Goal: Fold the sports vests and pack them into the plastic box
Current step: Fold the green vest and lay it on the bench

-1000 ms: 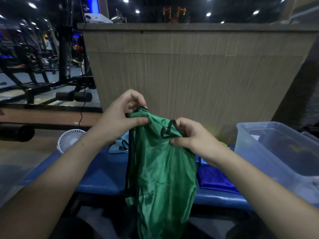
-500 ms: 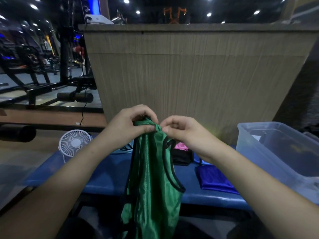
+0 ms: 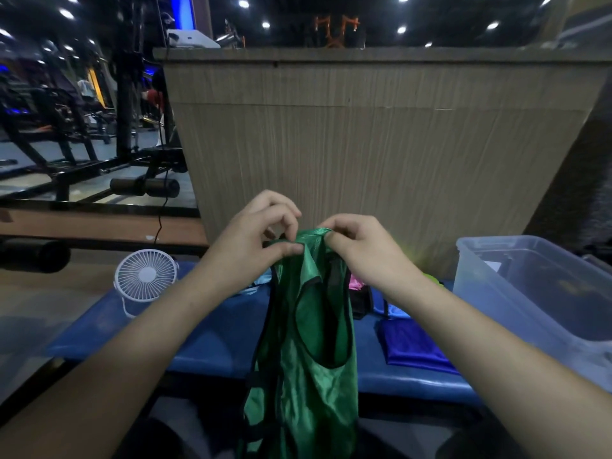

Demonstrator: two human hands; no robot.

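Your left hand and right hand both pinch the top of the green vest, which hangs in front of the blue bench. Compared with 0.5 s ago, your hands have drawn slightly apart, so the strap now stretches between them and the neck opening shows wider. A folded blue vest lies on the bench, just beside the plastic box at your right. A white fan stands at the left
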